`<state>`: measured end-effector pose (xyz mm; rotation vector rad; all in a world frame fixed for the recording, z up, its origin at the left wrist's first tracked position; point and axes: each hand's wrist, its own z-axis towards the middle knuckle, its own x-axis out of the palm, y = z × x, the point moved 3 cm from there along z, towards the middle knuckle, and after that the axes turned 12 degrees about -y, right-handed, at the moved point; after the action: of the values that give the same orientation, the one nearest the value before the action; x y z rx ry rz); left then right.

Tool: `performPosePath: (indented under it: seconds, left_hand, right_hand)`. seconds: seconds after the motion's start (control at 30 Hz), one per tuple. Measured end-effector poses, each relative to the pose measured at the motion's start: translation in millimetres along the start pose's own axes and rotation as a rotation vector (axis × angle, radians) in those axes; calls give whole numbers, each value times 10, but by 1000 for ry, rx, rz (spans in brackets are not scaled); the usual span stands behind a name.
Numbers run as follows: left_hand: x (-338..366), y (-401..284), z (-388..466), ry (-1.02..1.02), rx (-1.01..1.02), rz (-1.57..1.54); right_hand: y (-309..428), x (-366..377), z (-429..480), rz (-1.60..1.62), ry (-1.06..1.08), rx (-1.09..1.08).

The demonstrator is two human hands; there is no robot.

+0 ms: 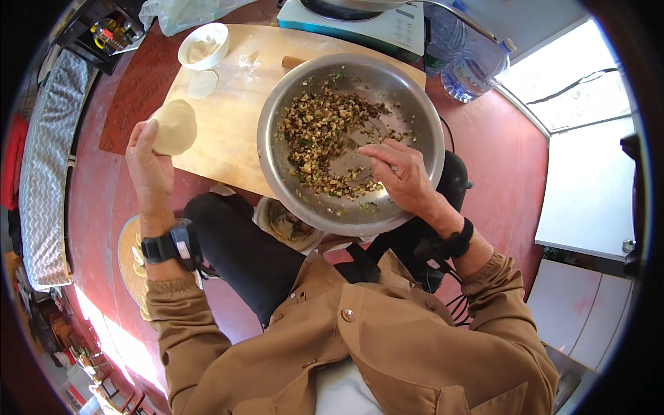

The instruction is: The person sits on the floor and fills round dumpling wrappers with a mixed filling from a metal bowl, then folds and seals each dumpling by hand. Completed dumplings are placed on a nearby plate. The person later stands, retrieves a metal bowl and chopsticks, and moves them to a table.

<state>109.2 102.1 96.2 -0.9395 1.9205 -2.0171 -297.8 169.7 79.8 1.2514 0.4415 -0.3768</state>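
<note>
A round, flat dough wrapper (pixel 177 127) is pinched in my left hand (pixel 149 161), held up over the left edge of the wooden board (pixel 223 140). My right hand (pixel 399 168) is inside a large steel bowl (pixel 270 171), its fingers closed around a utensil that is mostly hidden, whose tip seems to touch the filling. Chopped, crumbly filling with green bits (pixel 321 129) covers much of the bowl's left half. Another small dough wrapper (pixel 203 84) lies on the board beside a white bowl of flour (pixel 225 46).
A wooden handle (pixel 292 62) sticks out behind the steel bowl. An induction cooker (pixel 358 26) with a pan stands at the back, plastic bottles (pixel 469 72) to its right. Below the board is a bucket (pixel 264 228) with scraps. A round board (pixel 127 259) with dough pieces is by my left forearm.
</note>
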Motion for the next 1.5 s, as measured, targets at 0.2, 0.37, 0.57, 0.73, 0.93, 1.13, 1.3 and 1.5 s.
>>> performPosePath:
  seconds: [0.2,0.37,0.57,0.73,0.93,1.13,1.3,1.5]
  left_hand:
    - [160,-114,-520,59,-263,-752]
    - [265,-20,-785,99,-299,-835]
    - [648,362,-1285,257,-505,-783]
    - [1070,678,-1628,196,-632,-580]
    - [1434,840,-1830,121,-786,-650]
    - [1481,864,-1774,114,-805,-652]
    - [1435,867,-1754,134,-799,-659]
    - [1378,883,-1724,100,-803,-665]
  right_hand:
    - [-101,138,-106,495,-51,550]
    - [-112,21,-135,710,-160,616]
    - [23,-157,-156,922,-232,592]
    - [293,-357,-145,892,-283,440]
    - [616,-318,-201,200,-174,-102]
    - [735,-199,-228,-25,-102,-455]
    - [753,-170,-215,0,-70,-461]
    - [810,-162,-188,2,-68,-475]
